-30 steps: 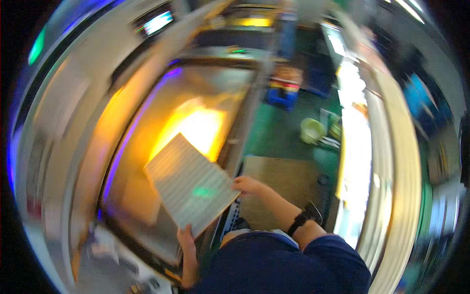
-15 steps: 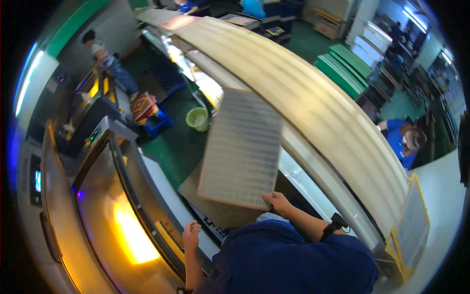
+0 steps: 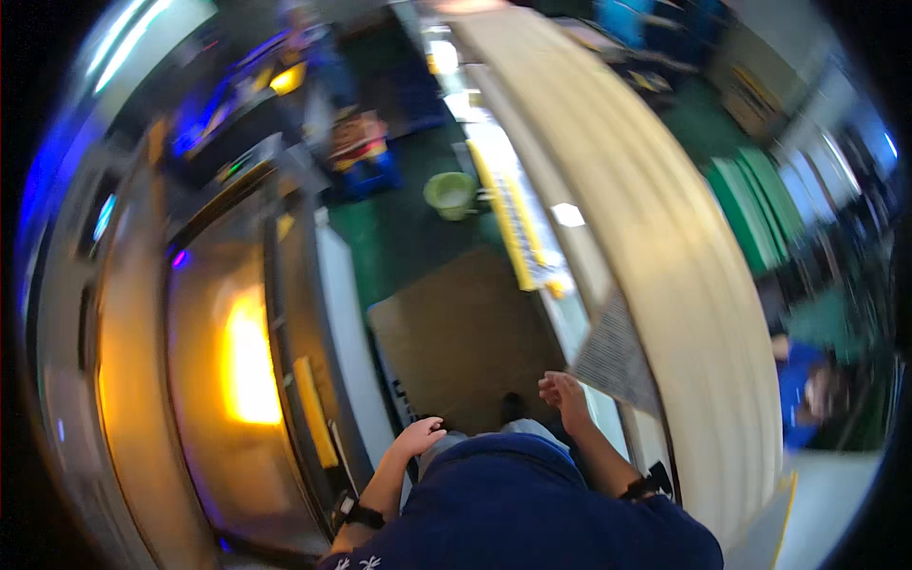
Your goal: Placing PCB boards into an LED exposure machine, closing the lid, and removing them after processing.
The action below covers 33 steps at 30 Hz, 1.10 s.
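A flat grey panel [image 3: 619,353] with a dense printed pattern lies at the left edge of the long pale curved cover [image 3: 684,266]. Only a roughly triangular part of it shows; the rest is out of sight at the cover's edge. My right hand [image 3: 568,399] is beside the panel's near left corner, fingers loosely bent and apart, with nothing seen in it. Whether a fingertip still touches the corner, I cannot tell. Low in front of my body, my left hand [image 3: 420,437] is empty, its fingers loosely extended and slightly blurred.
To the left stands a machine with a glowing yellow window [image 3: 252,361]. A brown board [image 3: 465,332] lies on the floor ahead of me, with a green bucket [image 3: 451,195] beyond. Green boards [image 3: 755,209] stand at the right, and a person in blue [image 3: 806,394] is nearby.
The panel has gone from in front of me to the cover's edge on the right, and my right hand has let go of it. My view has turned, and my left hand has moved inward.
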Motion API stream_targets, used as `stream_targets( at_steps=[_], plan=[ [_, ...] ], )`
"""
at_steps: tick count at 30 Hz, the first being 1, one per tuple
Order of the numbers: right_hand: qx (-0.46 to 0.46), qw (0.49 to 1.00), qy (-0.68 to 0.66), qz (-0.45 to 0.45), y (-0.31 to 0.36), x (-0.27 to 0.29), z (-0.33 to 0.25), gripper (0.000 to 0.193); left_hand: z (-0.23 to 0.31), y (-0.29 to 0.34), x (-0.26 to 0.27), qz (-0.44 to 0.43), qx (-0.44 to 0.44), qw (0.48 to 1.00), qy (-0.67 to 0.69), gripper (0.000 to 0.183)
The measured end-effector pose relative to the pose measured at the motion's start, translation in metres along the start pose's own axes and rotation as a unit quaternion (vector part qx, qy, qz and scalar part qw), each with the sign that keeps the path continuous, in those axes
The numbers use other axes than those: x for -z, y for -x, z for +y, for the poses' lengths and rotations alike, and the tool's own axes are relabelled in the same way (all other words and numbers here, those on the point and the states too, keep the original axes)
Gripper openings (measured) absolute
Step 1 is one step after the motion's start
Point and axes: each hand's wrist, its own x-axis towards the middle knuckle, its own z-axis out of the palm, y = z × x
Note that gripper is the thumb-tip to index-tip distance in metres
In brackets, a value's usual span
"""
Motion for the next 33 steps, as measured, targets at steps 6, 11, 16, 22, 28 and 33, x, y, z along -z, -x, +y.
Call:
stream_targets(
  at_steps=[6,11,16,22,28,33],
  plan=[
    [-0.111,0.731,0.382,-0.554,0.004,-0.179,0.019,0.04,-0.062,0.038,0.035,0.161,0.102,0.954,-0.233,0.045],
    [-0.038,0.486,0.421,-0.765,0.089,-0.342,0.043,0.046,-0.059,0.084,0.093,0.237,0.132,0.924,-0.269,0.043],
    [0.168,0.373,0.535,-0.74,0.18,-0.427,0.1,0.057,-0.09,0.123,0.143,0.334,0.1,0.904,-0.247,0.046],
    [0.206,0.336,0.532,-0.749,0.212,-0.482,0.147,0.058,-0.137,0.155,0.172,0.451,0.078,0.847,-0.272,0.055],
    [0.188,0.361,0.548,-0.73,0.238,-0.54,0.178,0.056,-0.206,0.172,0.188,0.566,0.082,0.762,-0.304,0.069],
    [0.105,0.385,0.54,-0.741,0.224,-0.551,0.215,0.051,-0.222,0.163,0.192,0.59,0.05,0.76,-0.269,0.07]
  ],
)
